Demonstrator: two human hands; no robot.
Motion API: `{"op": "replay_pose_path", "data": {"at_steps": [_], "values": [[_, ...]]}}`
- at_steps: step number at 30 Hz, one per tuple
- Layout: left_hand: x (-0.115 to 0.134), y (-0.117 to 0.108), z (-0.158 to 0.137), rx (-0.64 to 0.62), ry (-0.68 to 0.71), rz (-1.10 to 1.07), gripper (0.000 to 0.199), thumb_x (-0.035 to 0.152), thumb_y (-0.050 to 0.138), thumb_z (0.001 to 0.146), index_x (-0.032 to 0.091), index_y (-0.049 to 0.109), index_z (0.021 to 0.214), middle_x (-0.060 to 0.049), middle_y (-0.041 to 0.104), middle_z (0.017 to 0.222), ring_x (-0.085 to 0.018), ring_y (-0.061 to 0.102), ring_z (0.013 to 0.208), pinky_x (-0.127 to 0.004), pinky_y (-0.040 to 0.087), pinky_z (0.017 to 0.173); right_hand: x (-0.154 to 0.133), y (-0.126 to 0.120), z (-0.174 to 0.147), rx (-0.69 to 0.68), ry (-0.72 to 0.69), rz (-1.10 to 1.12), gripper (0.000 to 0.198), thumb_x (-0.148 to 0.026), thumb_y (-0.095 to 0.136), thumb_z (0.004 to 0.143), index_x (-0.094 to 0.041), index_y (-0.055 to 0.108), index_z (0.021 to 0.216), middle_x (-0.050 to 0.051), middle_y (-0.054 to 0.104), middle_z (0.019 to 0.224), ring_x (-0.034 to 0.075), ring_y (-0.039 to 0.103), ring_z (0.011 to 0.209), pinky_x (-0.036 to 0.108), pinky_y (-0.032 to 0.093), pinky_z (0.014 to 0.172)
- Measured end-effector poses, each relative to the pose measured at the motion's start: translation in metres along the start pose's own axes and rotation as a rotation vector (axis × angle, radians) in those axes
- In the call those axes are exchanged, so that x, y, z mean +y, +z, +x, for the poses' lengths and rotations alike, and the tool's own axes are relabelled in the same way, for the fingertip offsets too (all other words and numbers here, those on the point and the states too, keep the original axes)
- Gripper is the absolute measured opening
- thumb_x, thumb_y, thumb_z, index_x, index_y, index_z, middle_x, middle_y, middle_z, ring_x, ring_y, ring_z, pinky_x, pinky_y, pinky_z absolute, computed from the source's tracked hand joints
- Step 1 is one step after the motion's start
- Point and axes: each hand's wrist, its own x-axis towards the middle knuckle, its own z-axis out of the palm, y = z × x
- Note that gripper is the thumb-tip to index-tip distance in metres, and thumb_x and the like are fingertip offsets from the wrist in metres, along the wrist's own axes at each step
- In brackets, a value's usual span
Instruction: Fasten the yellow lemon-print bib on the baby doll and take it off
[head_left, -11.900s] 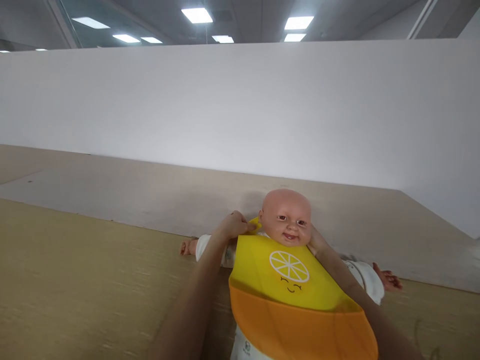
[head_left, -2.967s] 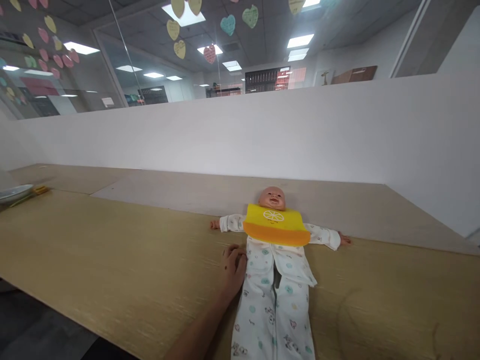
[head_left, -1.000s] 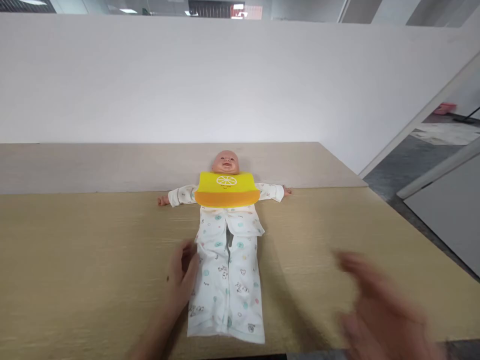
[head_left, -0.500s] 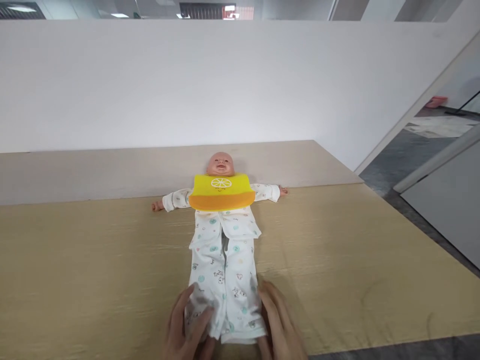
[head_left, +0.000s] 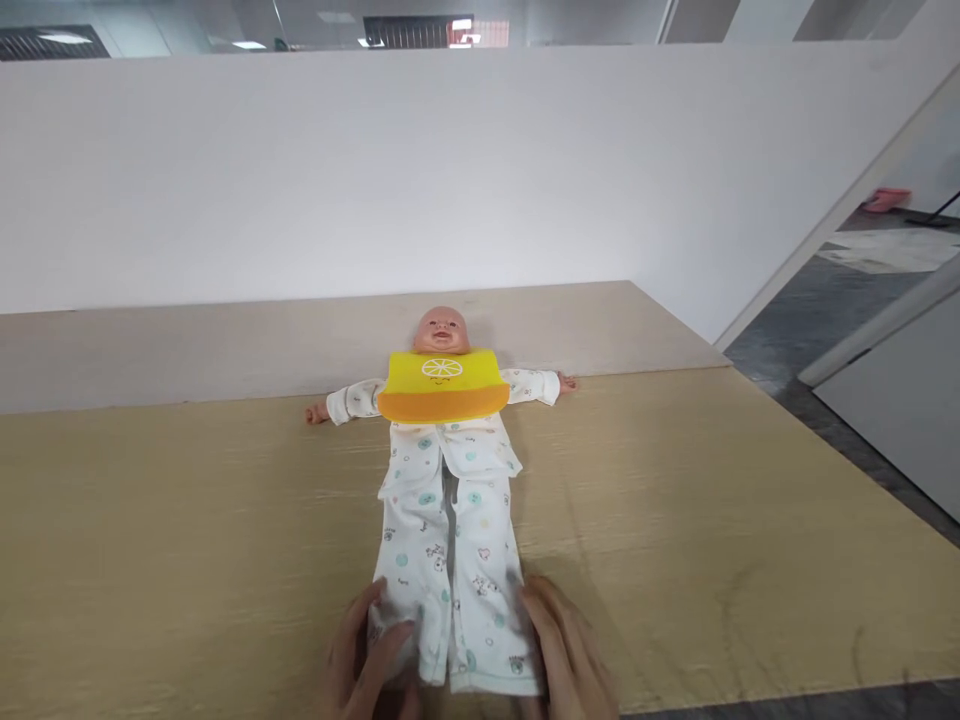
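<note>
A baby doll lies face up, head toward the wall and arms stretched sideways. Over its chest sits a yellow and orange bib with a white citrus-slice print. It wears a white patterned top and matching trousers. My left hand, thumb and fingers apart, curves around the lower end of the left trouser leg. On the right, my right hand rests against the outer edge of the other leg, fingers stretched out. Both hands are partly cut off below. No feet show at the hems.
The doll lies on a wooden table, with a paler strip along the back. Behind it stands a white wall. The table's right edge borders a grey floor, a white panel and a pink object.
The trouser legs have spread slightly apart, widening the gap between them. My right hand has shifted a little to the right with that leg's hem. Bib and head stay put.
</note>
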Motion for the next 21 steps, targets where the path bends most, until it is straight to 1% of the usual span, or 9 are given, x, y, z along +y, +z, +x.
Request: {"op": "replay_pose_path", "data": {"at_steps": [3,6,9,12,15,18,21], "values": [[0.009,0.003,0.006,0.003,-0.006,0.027,0.034,0.019,0.062,0.076,0.026,0.059,0.109,-0.013,0.042,0.138,-0.029,0.052,0.122,-0.042,0.054,0.092,-0.001,-0.001,0.001,0.002,0.001,0.023,0.063,-0.018,0.043,0.076,-0.024,0.036,0.138,0.01,0.052,0.131,0.028,0.051,0.12,0.042,0.049,0.093],[0.015,0.004,0.01,-0.003,0.05,0.067,0.037,0.017,0.065,0.072,0.025,0.058,0.108,-0.015,0.04,0.139,-0.031,0.049,0.123,-0.044,0.054,0.091,-0.002,-0.002,0.002,0.002,-0.008,0.048,0.06,-0.016,0.043,0.076,-0.023,0.037,0.136,0.01,0.052,0.131,0.027,0.05,0.121,0.041,0.048,0.093],[0.018,0.003,0.01,-0.003,0.077,0.073,0.04,0.018,0.066,0.071,0.025,0.057,0.11,-0.015,0.04,0.138,-0.032,0.048,0.124,-0.046,0.054,0.091,-0.002,-0.004,0.004,0.005,-0.02,0.053,0.057,-0.016,0.043,0.077,-0.022,0.039,0.133,0.01,0.052,0.13,0.027,0.05,0.12,0.041,0.048,0.093],[0.018,0.002,0.009,-0.016,0.06,0.06,0.038,0.019,0.064,0.073,0.024,0.057,0.11,-0.015,0.04,0.139,-0.033,0.046,0.126,-0.047,0.052,0.093,-0.003,-0.005,0.005,0.004,-0.029,0.052,0.056,-0.015,0.043,0.077,-0.022,0.04,0.132,0.011,0.052,0.129,0.027,0.051,0.119,0.041,0.047,0.093],[0.019,0.001,0.011,-0.012,0.023,0.05,0.03,0.017,0.059,0.076,0.023,0.058,0.106,-0.015,0.041,0.137,-0.031,0.047,0.126,-0.046,0.052,0.094,-0.003,-0.005,0.005,0.006,-0.028,0.047,0.054,-0.016,0.043,0.077,-0.021,0.042,0.131,0.011,0.053,0.129,0.027,0.051,0.118,0.041,0.047,0.093],[0.023,0.003,0.015,0.016,0.035,0.057,0.024,0.013,0.057,0.077,0.022,0.06,0.1,-0.015,0.045,0.135,-0.029,0.047,0.126,-0.043,0.052,0.094,-0.003,-0.005,0.006,0.01,-0.031,0.054,0.053,-0.017,0.044,0.077,-0.021,0.043,0.13,0.011,0.053,0.128,0.027,0.052,0.117,0.04,0.047,0.092],[0.03,0.006,0.015,0.109,0.047,0.049,0.023,0.007,0.055,0.078,0.022,0.062,0.095,-0.013,0.05,0.131,-0.028,0.046,0.127,-0.044,0.05,0.095,-0.003,-0.004,0.006,0.02,-0.036,0.059,0.052,-0.018,0.044,0.077,-0.02,0.044,0.129,0.011,0.054,0.127,0.028,0.053,0.116,0.04,0.047,0.091]]}}
